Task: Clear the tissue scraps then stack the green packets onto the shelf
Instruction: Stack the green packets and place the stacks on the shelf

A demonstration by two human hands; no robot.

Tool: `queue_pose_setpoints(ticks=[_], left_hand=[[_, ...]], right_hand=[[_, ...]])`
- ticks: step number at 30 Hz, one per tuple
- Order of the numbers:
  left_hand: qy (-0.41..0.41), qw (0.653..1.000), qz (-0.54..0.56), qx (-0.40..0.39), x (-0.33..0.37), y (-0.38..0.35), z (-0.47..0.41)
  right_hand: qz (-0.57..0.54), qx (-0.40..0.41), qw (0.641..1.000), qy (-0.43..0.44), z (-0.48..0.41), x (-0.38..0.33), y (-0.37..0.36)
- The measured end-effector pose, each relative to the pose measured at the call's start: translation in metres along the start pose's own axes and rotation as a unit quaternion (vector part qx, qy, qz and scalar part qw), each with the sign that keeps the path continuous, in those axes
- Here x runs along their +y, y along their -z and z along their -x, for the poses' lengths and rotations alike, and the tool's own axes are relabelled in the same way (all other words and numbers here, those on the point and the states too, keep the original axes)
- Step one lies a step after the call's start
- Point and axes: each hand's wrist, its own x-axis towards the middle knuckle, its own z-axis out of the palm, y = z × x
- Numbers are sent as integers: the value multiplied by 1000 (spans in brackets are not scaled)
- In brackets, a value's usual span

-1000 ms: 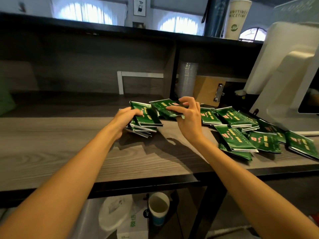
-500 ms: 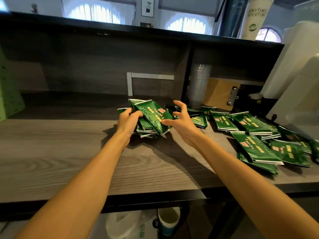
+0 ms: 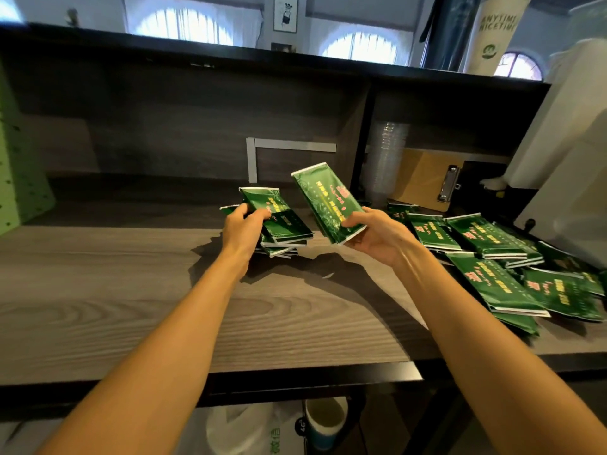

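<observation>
The right hand [image 3: 377, 238] is now lifting one green packet [image 3: 325, 205] clear of the stack [image 3: 285, 224], pinching its lower end; the left hand [image 3: 243, 228] is gripping that stack on the wooden counter [image 3: 131, 290], loose packets [image 3: 492, 257] lying to the right

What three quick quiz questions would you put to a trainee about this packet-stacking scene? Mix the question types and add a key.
1. True or false: the right-hand grip holds one green packet raised off the counter.
2. Short answer: what does the left-hand grip hold?
3. Where does the loose pile of packets lie? A. left of the left-hand grip; B. right of the right-hand grip; C. on the top shelf.
Key: 1 true; 2 a stack of green packets; 3 B.
</observation>
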Motion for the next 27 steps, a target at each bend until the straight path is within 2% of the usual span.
queue_pose_setpoints(ticks=[5,8,10,15,18,21,24,27], left_hand=[[48,999,17,-15,3,3,-1],[42,998,5,-36,4,4,-1],[32,997,-9,-72,4,4,1],[20,985,-47,-164,2,-7,11],[30,977,-53,-205,4,-14,20],[34,970,-67,-229,3,-15,24],[9,973,-61,-221,3,-14,26],[-57,972,-44,-222,3,-12,26]], right_hand=[[99,-87,990,-59,7,1,12],[89,-90,991,-33,8,1,16],[63,-49,997,8,6,3,15],[100,110,987,68,-1,16,-3],[75,123,985,93,2,22,-22],[100,144,974,141,3,27,-36],[60,124,981,135,4,25,-33],[2,37,998,54,9,21,-22]])
